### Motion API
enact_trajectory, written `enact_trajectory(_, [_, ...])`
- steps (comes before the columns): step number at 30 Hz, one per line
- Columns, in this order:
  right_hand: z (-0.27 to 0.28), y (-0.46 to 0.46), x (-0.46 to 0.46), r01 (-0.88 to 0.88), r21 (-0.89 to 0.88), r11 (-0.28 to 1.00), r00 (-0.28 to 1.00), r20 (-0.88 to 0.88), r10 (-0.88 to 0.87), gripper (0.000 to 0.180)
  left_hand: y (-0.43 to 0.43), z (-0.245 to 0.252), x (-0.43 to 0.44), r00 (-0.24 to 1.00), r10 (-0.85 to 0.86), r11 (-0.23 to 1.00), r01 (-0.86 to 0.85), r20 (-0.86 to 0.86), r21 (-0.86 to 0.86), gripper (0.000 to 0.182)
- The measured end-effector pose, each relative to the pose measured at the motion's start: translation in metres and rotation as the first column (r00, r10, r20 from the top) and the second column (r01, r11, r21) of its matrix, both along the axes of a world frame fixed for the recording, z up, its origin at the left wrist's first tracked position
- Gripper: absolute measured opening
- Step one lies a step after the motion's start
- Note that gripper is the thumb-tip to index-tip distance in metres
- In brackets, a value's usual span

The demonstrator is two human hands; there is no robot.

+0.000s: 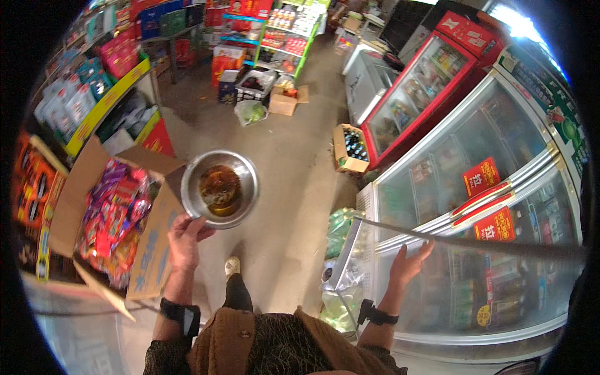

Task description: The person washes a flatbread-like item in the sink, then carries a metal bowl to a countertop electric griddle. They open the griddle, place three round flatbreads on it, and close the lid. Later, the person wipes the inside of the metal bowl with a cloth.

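Note:
My left hand (186,241) grips the near rim of a round stainless steel bowl (247,176), thumb at the edge. Brown liquid (220,187) with some foam lies in the bottom of the bowl. To the left of this hand stands an open cardboard box (152,253) full of colourful wrapped snacks (117,211). My right hand (408,265) holds nothing, its fingers apart, in front of the glass-door drinks cooler (422,286). Whether it touches the glass I cannot tell. A dark strap or cord (468,241) crosses the view above it.
Ahead stand a red-framed fridge (375,150), a carton of bottles (344,161) and a chest freezer (358,84). Plastic bags (340,276) lie beside the cooler. Farther off, boxes (283,103) and a bag of greens (251,112) sit on the floor before a green shelf rack (300,61).

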State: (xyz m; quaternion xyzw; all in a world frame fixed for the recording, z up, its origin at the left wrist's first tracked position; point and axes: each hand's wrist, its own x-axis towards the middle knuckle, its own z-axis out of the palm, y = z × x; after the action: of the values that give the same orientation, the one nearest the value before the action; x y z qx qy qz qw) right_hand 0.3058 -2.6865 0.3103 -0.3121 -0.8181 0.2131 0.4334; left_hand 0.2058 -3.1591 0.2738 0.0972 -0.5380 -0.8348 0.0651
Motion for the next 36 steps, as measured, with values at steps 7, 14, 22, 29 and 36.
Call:
enact_trajectory(7, [-0.099, 0.053, -0.005, 0.679, 0.134, 0.722, 0.644, 0.363, -0.673, 0.077, -0.005, 0.008, -0.154, 0.999, -0.037, 0.998, 0.037, -0.008, -0.054, 0.006])
enact_trajectory(14, [-0.198, 0.039, 0.052, 0.894, 0.209, 0.397, 0.128, 0.73, -0.671, 0.056, 0.035, 0.019, -0.316, 0.993, -0.119, 0.992, 0.118, -0.004, -0.051, 0.005])
enact_trajectory(22, [-0.312, 0.083, -0.033, 0.717, 0.285, 0.636, -0.074, 0.938, -0.337, 0.042, 0.123, 0.014, -0.466, 0.998, -0.05, 0.999, 0.05, 0.038, 0.008, 0.005])
enact_trajectory(29, [-0.361, 0.276, -0.349, -0.006, 0.032, 0.999, 0.627, 0.779, -0.022, 0.028, 0.187, 0.029, -0.605, 0.999, 0.004, 0.998, -0.001, 0.038, -0.068, 0.007])
enact_trajectory(36, [-0.244, 0.283, -0.722, -0.38, -0.303, 0.874, 0.838, 0.286, 0.464, 0.033, 0.233, 0.023, -0.748, 0.991, -0.131, 0.99, 0.133, 0.04, -0.04, 0.004])
